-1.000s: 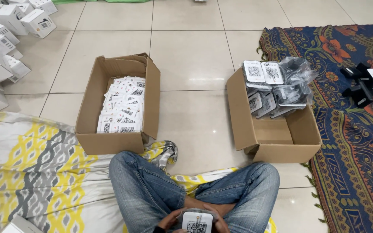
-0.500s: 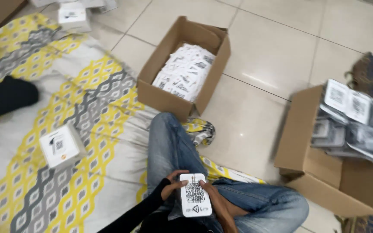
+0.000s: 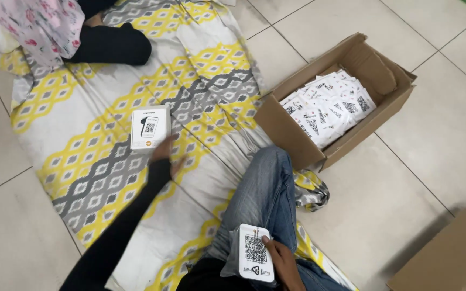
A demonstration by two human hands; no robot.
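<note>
- Right hand (image 3: pixel 282 261): closed around the right edge of a flat white card with a black square code print (image 3: pixel 255 260), held face up over the lap, at the bottom of the view.
- The card is rectangular with rounded corners; the black code block sits in its upper half and a small dark mark below it.
- Directly beyond the right hand: a bent knee in blue denim jeans (image 3: pixel 262 196).
- Left hand (image 3: pixel 164 153): at the end of a black sleeve, stretched forward and to the left, fingers spread, fingertips at the lower right corner of a small white rectangular box (image 3: pixel 149 128). Whether they touch the box cannot be told; nothing is gripped.
- The white box lies flat on a yellow, grey and white patterned cloth (image 3: pixel 82 145) spread on the floor; its top carries a dark picture, a small code square and an orange dot.
- Ahead and to the right of the right hand: an open brown cardboard carton (image 3: pixel 292 137), filled with a loose pile of flat white packets bearing black code prints (image 3: pixel 327 110).
- Just right of the right hand: the corner of a second brown cardboard carton (image 3: pixel 449 258), cut off by the frame.
- Far beyond the left hand: another person in a pink floral garment (image 3: pixel 39 24), seated on the cloth's far edge.
</note>
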